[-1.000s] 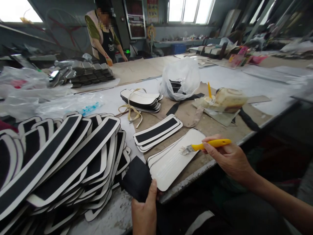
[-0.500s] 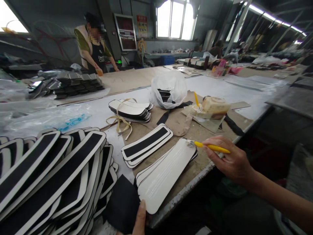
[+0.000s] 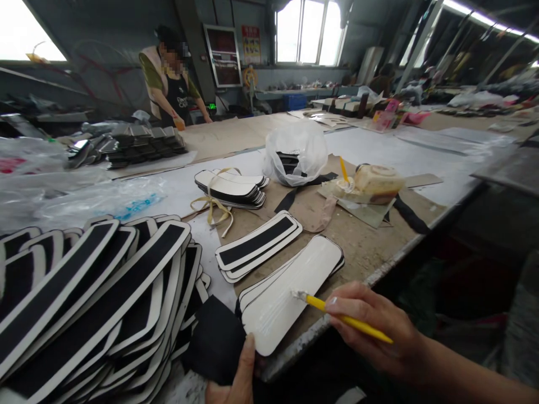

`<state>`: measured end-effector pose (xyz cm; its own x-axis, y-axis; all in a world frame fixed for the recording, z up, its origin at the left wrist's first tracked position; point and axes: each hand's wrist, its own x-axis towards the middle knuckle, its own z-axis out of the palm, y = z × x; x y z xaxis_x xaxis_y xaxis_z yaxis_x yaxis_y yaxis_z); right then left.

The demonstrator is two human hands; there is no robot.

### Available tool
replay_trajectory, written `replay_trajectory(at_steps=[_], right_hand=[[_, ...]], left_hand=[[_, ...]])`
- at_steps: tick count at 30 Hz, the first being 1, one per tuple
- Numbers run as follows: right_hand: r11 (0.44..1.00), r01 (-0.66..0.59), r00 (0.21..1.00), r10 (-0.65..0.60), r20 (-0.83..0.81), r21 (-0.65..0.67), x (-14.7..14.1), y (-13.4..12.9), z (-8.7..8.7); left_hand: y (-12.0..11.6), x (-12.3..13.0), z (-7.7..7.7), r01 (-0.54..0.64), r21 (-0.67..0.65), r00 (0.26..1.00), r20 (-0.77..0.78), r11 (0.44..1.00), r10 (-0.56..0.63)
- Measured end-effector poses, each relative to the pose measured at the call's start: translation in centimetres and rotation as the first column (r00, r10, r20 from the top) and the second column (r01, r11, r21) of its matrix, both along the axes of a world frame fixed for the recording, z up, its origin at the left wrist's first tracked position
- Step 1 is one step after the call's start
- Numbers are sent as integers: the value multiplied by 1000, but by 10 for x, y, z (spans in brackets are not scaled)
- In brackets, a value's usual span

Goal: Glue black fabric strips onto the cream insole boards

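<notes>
A yellow-handled brush (image 3: 343, 321) is pinched in my right hand (image 3: 374, 331). Its bristles touch the middle of a long white panel (image 3: 290, 297) with rounded ends, which has wet, shiny streaks. This panel lies over several similar ones at the table edge. At its near end, my left hand (image 3: 238, 373) holds the corner with one finger on it; the other fingers are partly cut off by the frame. Beside that hand is a black sheet piece (image 3: 215, 339). Just beyond lie panels with a black strip (image 3: 259, 242) in the centre.
Many black-and-white panels (image 3: 105, 303) are heaped at left. Behind are a tied bundle (image 3: 229, 188), a white plastic bag (image 3: 295, 154) and a stained container (image 3: 377, 182) with another yellow handle (image 3: 344, 168) beside it. A co-worker (image 3: 170, 84) stands across the table.
My right hand has drawn the brush from the panel's far end back toward its middle. My left hand stays at the near corner. The view has shifted slightly.
</notes>
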<state>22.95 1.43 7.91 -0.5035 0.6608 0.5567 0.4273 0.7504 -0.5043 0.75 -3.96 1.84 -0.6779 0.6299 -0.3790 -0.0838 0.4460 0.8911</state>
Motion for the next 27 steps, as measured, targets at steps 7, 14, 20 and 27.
replay_trajectory(at_steps=[7,14,20,27], right_hand=[[932,137,962,-206,-180,-336,-27,3,29],[511,-259,966,124,-228,-820,-99,3,27],[141,-425,905,50,-422,-894,-109,-11,15],[466,-255,964,58,-258,-847,-91,-12,6]], left_hand=[[-25,-6,26,63,266,994,73,962,-85],[-52,12,45,86,296,978,156,951,-137],[-62,29,42,82,235,962,234,969,-139],[-62,33,38,98,247,961,229,964,-156]])
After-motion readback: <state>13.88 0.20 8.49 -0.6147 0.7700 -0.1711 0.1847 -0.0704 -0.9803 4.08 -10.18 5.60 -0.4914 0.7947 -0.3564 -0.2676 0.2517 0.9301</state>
